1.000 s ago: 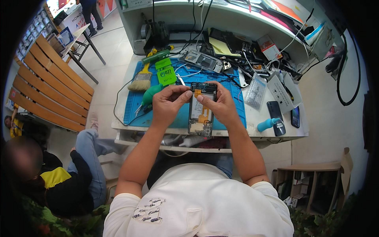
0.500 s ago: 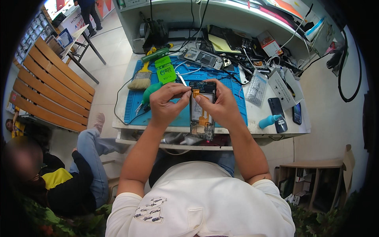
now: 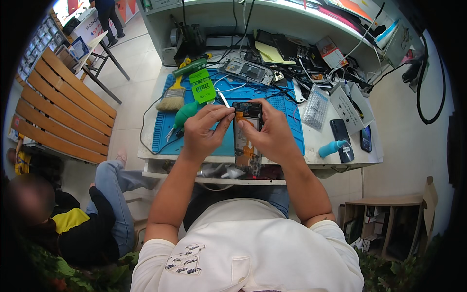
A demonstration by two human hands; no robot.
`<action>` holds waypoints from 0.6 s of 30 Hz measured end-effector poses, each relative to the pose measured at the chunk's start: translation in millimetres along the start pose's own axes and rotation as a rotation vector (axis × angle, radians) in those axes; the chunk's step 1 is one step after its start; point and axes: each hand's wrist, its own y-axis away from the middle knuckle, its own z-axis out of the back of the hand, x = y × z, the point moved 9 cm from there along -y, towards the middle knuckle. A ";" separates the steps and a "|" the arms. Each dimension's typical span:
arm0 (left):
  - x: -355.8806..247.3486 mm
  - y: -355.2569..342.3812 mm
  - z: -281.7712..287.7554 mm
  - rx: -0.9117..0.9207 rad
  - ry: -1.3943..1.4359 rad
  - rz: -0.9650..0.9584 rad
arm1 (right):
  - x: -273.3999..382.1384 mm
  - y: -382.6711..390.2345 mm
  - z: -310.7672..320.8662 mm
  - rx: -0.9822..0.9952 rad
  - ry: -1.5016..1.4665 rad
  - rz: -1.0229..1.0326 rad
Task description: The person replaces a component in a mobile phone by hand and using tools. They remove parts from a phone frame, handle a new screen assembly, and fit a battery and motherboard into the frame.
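An opened phone [image 3: 247, 155], its inner parts and orange flex cables exposed, is held upright over the front of the blue mat [image 3: 163, 137]. My right hand [image 3: 273, 134] grips its right side, thumb across the internals. My left hand [image 3: 204, 132] is pinched at the phone's top left corner; what lies between those fingertips is too small to make out. Left of the hands are a green blower [image 3: 184, 116], a paintbrush [image 3: 172, 99] and a green card [image 3: 203, 85]. Another dismantled phone [image 3: 248, 72] lies behind, among tangled cables.
At the right sit a blue bottle [image 3: 332, 148], two phones [image 3: 341, 138], bubble wrap [image 3: 315, 107] and a white box [image 3: 351, 109]. A shelf [image 3: 214, 17] spans the back. A seated person [image 3: 87, 219] is at the lower left, beside a slatted wooden chair [image 3: 63, 107].
The held phone has turned slightly, showing a narrower face. My right thumb has shifted a little left and down over it. My left fingers remain pinched at the top corner.
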 end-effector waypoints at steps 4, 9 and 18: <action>-3.9 1.2 -1.2 0.025 -0.059 -0.049 | 1.0 0.5 0.5 -0.005 0.016 0.005; -6.3 3.6 -5.7 0.076 -0.129 -0.063 | -4.3 -0.4 1.7 -0.010 0.018 -0.001; -26.5 3.2 -15.5 0.147 -0.247 0.006 | -10.5 1.4 0.9 -0.010 0.049 -0.100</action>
